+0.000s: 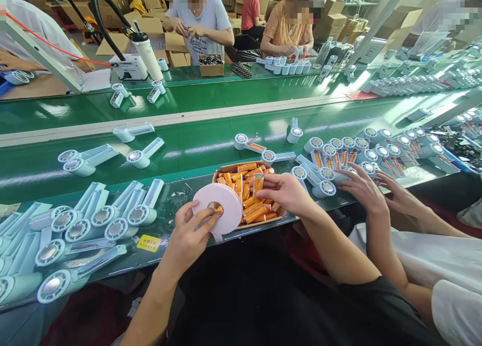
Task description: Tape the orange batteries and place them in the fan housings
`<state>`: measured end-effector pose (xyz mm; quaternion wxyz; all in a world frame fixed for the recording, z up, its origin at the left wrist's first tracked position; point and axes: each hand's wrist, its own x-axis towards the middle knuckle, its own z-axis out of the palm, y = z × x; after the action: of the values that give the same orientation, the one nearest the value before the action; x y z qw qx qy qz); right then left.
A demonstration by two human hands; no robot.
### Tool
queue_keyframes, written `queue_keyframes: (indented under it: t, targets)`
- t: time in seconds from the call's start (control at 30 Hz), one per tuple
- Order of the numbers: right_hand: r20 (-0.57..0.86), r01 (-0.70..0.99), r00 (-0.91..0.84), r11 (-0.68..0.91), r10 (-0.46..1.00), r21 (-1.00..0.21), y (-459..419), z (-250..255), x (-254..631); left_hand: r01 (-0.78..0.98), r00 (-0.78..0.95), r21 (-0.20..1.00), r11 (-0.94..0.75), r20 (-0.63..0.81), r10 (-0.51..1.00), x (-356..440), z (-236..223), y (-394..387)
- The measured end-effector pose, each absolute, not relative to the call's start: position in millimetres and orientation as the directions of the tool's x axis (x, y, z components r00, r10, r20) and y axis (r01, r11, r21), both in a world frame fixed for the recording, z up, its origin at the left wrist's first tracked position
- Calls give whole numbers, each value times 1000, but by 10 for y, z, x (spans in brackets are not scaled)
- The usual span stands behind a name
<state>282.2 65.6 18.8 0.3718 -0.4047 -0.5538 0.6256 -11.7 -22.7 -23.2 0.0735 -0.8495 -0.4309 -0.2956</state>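
My left hand grips a roll of white tape, its fingers at the core hole. An orange battery is held upright between the thumb and fingers of my right hand. Both hands are over a cardboard box heaped with orange batteries. The roll hides the left part of this box. Close to my left hand, a yellow label lies on the bench edge.
Light blue fan housings crowd the bench at left; more housings stand at right, some holding batteries. A co-worker's hands reach in there. A green conveyor belt runs beyond, with co-workers across it.
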Motion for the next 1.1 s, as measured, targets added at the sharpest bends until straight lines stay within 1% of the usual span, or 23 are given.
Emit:
queue_keyframes:
  t: [0.1, 0.27, 0.33, 0.4, 0.47, 0.57, 0.63, 0.67, 0.7, 0.73, 0.77, 0.8, 0.83, 0.87, 0.97, 1.03, 1.1]
  targets:
    - [-132, 38, -500, -131, 856, -991, 658, 232, 2829, 768, 489, 109, -632, 537, 687, -128, -239, -223]
    - [-177, 111, -564, -138, 807, -984, 724, 232, 2840, 747, 555, 62, -662, 490, 672, -113, -245, -208]
    - [-179, 94, -564, -152, 806, -984, 739, 206, 2830, 738, 575, 34, -674, 491, 655, -101, -236, -189]
    - [-165, 32, -534, -176, 829, -984, 706, 142, 2769, 738, 580, 8, -675, 504, 640, -92, -221, -165]
    - [-127, -93, -433, -184, 893, -978, 609, 24, 2637, 755, 557, -1, -656, 529, 640, -75, -212, -150]
    - [-69, -317, -157, -116, 985, -941, 444, -198, 2406, 785, 494, 31, -618, 570, 656, 9, -254, -182]
    - [-61, -376, -12, -61, 998, -924, 448, -277, 2397, 778, 481, 79, -623, 563, 672, 126, -336, -247]
    - [-42, -381, 71, -12, 997, -925, 505, -271, 2478, 757, 497, 107, -644, 546, 675, 197, -387, -284]
    - [0, -374, 181, 69, 983, -925, 590, -231, 2620, 726, 526, 135, -674, 522, 671, 270, -437, -314]
    - [57, -355, 312, 172, 948, -919, 690, -162, 2815, 691, 559, 161, -705, 499, 662, 337, -478, -329]
    - [143, -314, 494, 329, 858, -890, 784, -74, 3045, 665, 582, 188, -723, 475, 660, 388, -504, -319]
    - [207, -264, 636, 461, 743, -847, 852, 17, 3286, 655, 592, 213, -725, 450, 668, 418, -509, -277]
    - [226, -229, 719, 531, 657, -816, 876, 98, 3515, 661, 592, 237, -712, 420, 688, 423, -490, -200]
    - [239, -202, 756, 564, 609, -800, 848, 155, 3709, 669, 590, 261, -696, 382, 711, 406, -444, -90]
    - [271, -174, 693, 520, 668, -836, 495, 122, 4008, 627, 657, 348, -697, 244, 713, 316, -188, 381]
    - [246, -148, 684, 461, 687, -875, 187, -55, 4016, 579, 685, 429, -693, 205, 699, 381, 16, 758]
    - [198, -127, 705, 396, 681, -909, -30, -279, 3966, 584, 663, 480, -654, 184, 726, 685, 190, 1181]
